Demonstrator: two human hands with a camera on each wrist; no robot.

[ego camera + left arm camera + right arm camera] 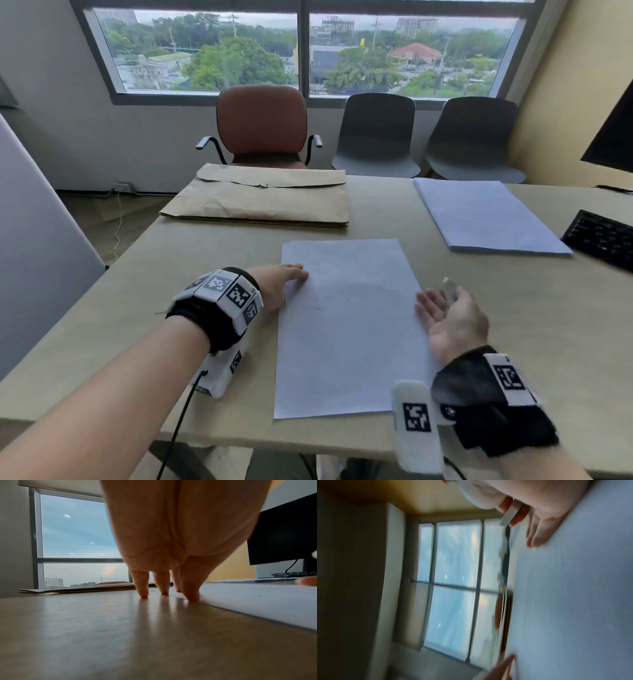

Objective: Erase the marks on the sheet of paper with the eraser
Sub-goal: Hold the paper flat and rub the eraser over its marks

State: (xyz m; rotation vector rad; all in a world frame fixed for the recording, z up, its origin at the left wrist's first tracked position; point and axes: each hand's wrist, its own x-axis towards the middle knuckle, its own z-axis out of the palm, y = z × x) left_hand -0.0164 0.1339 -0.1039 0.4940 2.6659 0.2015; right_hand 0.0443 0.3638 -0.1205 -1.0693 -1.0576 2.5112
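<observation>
A white sheet of paper (346,335) lies in front of me on the beige table (137,308), with a faint grey smudge and a few dark specks (318,307) near its middle. My left hand (291,274) lies flat, its straight fingertips (191,595) pressing on the sheet's (257,601) left edge and the table beside it. My right hand (442,301) stands on its side at the sheet's right edge. It pinches a small white eraser (449,288) between thumb and forefinger, lifted off the paper. In the right wrist view, the eraser (508,515) sits above the sheet (573,588).
A brown envelope (263,202) lies at the table's far side and a stack of white paper (486,216) at the far right. A black keyboard (603,240) and monitor (613,133) are at the right edge. Three chairs stand beyond the table, under the window.
</observation>
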